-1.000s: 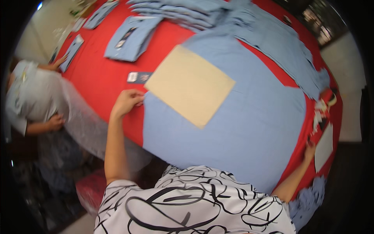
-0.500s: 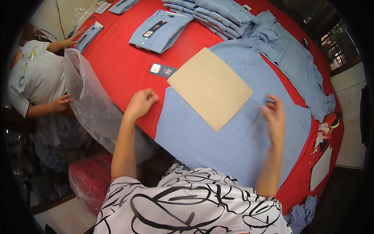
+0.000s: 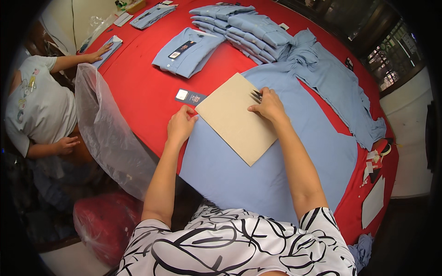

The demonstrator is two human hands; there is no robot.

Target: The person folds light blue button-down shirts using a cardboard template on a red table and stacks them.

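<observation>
1. The light blue garment (image 3: 225,170) lies spread on the red-covered counter (image 3: 129,78), mostly smooth, its lower-left edge reaching the counter's near side.
2. The tan board (image 3: 232,115), rectangular and blank-faced, rests on the garment, turned corner-wise, its upper-left edge over red.
3. Dark slim pieces (image 3: 256,95), too small to identify, show over the board's upper right.

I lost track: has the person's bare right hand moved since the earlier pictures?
Yes: the right hand moved left, from beside the flat white sheet to the tan rectangular card.

Beyond the red table (image 3: 133,78) are pale walls (image 3: 407,156) and a window (image 3: 388,63).
</observation>
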